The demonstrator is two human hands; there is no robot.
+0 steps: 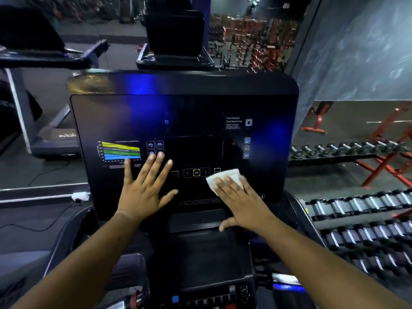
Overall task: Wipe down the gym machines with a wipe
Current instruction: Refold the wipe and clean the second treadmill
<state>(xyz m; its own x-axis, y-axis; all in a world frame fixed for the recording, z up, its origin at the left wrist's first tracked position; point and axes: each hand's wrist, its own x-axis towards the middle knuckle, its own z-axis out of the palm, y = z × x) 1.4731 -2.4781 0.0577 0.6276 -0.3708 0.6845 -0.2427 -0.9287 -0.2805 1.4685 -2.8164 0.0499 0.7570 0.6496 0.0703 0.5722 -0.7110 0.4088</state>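
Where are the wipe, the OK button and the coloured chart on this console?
wipe [227, 176], head view, on its white part above the fingers.
OK button [196, 172], head view, button centre.
coloured chart [121, 151], head view, on the green band.

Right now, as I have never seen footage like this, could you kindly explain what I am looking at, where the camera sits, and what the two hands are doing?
The one picture comes from a camera worn on a person's head, looking forward and down, so the two arms reaching in from the bottom are that person's own. In front is the dark console panel of a gym cardio machine, with a coloured chart and an OK button. The left hand rests flat on the panel with fingers spread. The right hand presses a white wipe against the panel with straight fingers. Racks of dumbbells stand to the right.
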